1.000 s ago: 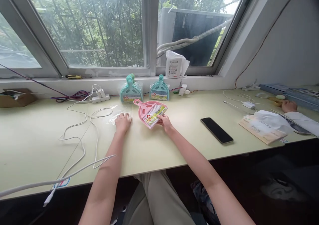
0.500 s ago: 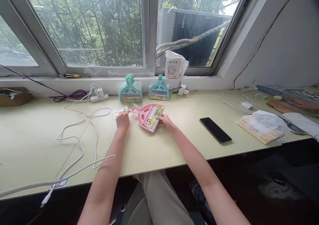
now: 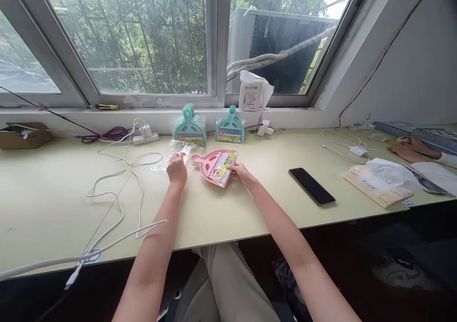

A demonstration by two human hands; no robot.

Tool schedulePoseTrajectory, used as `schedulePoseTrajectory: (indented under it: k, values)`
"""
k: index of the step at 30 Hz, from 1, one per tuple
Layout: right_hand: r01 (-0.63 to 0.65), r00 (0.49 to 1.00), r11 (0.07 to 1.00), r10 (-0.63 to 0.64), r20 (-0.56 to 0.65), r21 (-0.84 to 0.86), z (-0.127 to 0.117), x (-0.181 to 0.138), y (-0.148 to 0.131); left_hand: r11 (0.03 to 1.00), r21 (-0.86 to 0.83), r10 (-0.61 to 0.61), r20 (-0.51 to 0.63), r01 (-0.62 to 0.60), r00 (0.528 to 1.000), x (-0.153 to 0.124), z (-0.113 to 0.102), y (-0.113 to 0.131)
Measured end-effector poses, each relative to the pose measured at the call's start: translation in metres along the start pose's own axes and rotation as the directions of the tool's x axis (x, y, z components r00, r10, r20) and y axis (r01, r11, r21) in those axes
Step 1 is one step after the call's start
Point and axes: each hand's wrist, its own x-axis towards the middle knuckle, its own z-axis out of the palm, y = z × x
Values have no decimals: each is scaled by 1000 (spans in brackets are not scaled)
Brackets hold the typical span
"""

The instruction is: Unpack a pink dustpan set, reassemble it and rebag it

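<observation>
A pink mini dustpan with a brush and a colourful label (image 3: 215, 166) lies on the pale green desk (image 3: 228, 208). My right hand (image 3: 240, 171) grips its wide lower edge. My left hand (image 3: 177, 167) pinches a clear plastic bag (image 3: 175, 151) lying just left of the pan's handle. Behind them stand two teal dustpan sets in clear wrap, one on the left (image 3: 189, 131) and one on the right (image 3: 229, 129), against the wall.
A black phone (image 3: 311, 186) lies to the right, beyond it a book under a white bag (image 3: 382, 183) and another person's hand (image 3: 410, 147). White cables (image 3: 117, 203) and a power strip (image 3: 144, 137) spread on the left. A cardboard box (image 3: 22, 135) sits far left.
My left hand went from lying flat on the desk to lifting the clear bag's edge beside the pan's handle. The pink dustpan shifted slightly under my right hand.
</observation>
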Motion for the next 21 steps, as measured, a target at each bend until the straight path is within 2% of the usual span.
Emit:
schedulePoseTrajectory:
  k: [3, 9, 11, 17, 21]
  values:
    - [8, 999, 1000, -7, -33, 29, -1, 2, 3, 996, -58, 74, 5, -74, 997, -2, 3, 3]
    - [-16, 994, 1000, 17, 109, -14, 3, 1, 8, 943, -227, 246, -16, -243, 969, -10, 5, 20]
    - [-20, 992, 1000, 20, 124, -4, 6, -2, 7, 919, -283, 281, -12, -273, 960, -13, 3, 26]
    - [50, 998, 985, -56, 27, 164, 12, -5, 5, 852, -478, 199, -80, -213, 977, -12, -6, 30]
    - [89, 996, 974, -82, -43, 206, 10, -4, 7, 766, -595, 185, -159, -243, 970, -11, -7, 29]
